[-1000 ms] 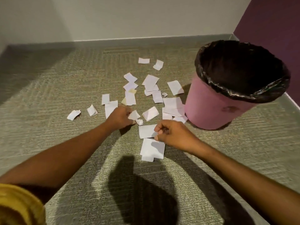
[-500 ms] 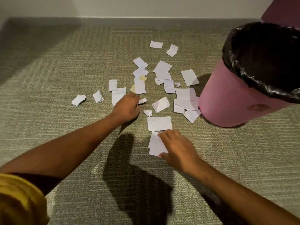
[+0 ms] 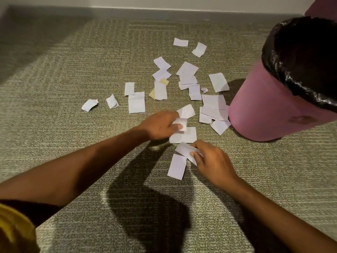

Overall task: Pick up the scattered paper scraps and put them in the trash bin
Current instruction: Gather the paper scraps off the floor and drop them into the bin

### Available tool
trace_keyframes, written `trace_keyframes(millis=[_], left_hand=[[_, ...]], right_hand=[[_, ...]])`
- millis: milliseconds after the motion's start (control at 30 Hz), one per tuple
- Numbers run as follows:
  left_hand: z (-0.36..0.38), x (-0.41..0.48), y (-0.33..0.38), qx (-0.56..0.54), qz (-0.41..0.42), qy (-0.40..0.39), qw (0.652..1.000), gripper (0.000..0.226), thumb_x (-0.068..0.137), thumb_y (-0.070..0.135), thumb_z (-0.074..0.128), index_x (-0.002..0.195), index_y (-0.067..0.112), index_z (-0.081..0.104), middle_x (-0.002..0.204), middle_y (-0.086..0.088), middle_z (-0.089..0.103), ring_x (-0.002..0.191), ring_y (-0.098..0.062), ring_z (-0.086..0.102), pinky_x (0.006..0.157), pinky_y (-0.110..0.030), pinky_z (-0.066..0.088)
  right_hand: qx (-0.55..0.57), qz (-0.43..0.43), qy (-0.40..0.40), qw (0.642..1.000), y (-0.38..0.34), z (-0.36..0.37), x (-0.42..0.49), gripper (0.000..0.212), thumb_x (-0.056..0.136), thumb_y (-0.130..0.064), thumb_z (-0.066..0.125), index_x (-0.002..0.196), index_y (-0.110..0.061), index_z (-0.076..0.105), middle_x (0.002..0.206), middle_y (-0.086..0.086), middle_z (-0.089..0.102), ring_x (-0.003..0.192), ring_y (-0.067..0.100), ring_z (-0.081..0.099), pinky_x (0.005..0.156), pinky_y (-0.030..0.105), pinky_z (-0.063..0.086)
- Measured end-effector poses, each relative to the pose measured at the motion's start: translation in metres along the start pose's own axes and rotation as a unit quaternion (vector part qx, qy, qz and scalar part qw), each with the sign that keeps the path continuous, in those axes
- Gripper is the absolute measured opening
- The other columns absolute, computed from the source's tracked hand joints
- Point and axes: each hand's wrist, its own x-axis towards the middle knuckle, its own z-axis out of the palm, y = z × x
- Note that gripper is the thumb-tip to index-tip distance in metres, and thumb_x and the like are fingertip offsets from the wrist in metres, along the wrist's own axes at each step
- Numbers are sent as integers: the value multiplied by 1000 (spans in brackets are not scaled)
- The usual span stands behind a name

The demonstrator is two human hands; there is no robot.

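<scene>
Several white paper scraps [image 3: 187, 69] lie scattered over the carpet, with two yellowish ones [image 3: 152, 93] among them. My left hand [image 3: 160, 126] grips a few small scraps [image 3: 181, 123] between thumb and fingers, just above a larger rectangular scrap [image 3: 189, 136]. My right hand [image 3: 212, 162] pinches one end of a white scrap [image 3: 184, 149], lifting it off the floor beside another flat scrap [image 3: 177, 167]. The pink trash bin [image 3: 264, 114] with a black liner [image 3: 299, 70] stands at the right, its mouth open.
Grey-green carpet [image 3: 73, 88] covers the floor, meeting a pale wall [image 3: 164, 2] at the back. Two crumpled scraps [image 3: 89, 105] lie apart at the left. A yellow garment edge [image 3: 14, 230] shows at the bottom left. My shadow falls between my arms.
My left hand moved right and now grips small scraps near the folded piece. My right hand has pinched and raised the end of a scrap that lay flat. The view shifted closer.
</scene>
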Motion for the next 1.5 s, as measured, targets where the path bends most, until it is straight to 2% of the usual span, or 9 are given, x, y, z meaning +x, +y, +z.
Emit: trace_keyframes(millis=[233,533,633,733,900,1133,1233,1367,1500], left_hand=[[30,15,5,168,16,-27,985,64,92,61,71,132,18,46,125,-8,68,107,-30,65,80,-41,51],[34,13,17,164,-6,11,986,52,99,43,68,136,14,46,121,-12,70,109,-35,67,78,-40,45],[31,17,20,188,-13,23,982,45,99,36,69,134,14,51,120,-10,69,109,-33,67,82,-42,51],[25,21,20,184,-16,37,982,35,97,30,70,129,19,58,119,-7,70,109,-31,68,77,-36,45],[18,21,23,191,-19,25,981,34,95,29,70,127,21,61,120,-6,70,110,-32,68,78,-36,46],[18,20,23,147,-27,37,988,34,91,31,70,122,19,63,118,-6,72,108,-32,69,80,-38,49],[15,19,21,91,-40,54,994,34,90,36,75,118,21,64,115,-5,72,104,-31,69,76,-35,46],[2,19,18,-12,-55,98,994,29,90,41,78,112,28,64,105,3,68,95,-25,65,68,-34,38],[-24,22,33,-156,-59,124,978,16,100,29,69,109,16,66,99,0,66,87,-22,62,71,-37,45]], right_hand=[[124,92,-48,987,11,5,-4,15,100,-34,74,110,-25,67,90,-7,72,80,17,69,69,43,61],[155,129,60,978,-4,9,-10,15,100,-33,75,108,-23,66,87,-7,69,73,16,65,56,31,45],[204,136,-13,969,-12,10,-11,13,100,-34,75,109,-28,68,92,-6,71,79,17,70,61,33,55],[125,101,-87,983,-23,19,-20,17,98,-41,77,103,-30,65,104,-12,63,94,13,64,77,42,61],[-32,65,-51,996,-48,39,-30,65,82,-63,82,130,-29,54,126,-13,50,117,13,47,84,34,51],[-20,69,-46,996,-64,49,-36,80,81,-45,87,148,-30,47,133,-10,47,126,17,46,89,36,51],[11,131,-50,990,-64,48,-29,66,82,-47,87,137,-30,54,128,-10,47,124,15,47,85,35,50],[86,173,-16,981,-53,43,-22,26,96,-43,77,100,-27,58,102,-12,59,94,19,62,73,39,53],[210,196,63,956,-45,4,-11,17,98,-39,78,107,-31,67,93,-12,73,82,12,72,70,45,63]])
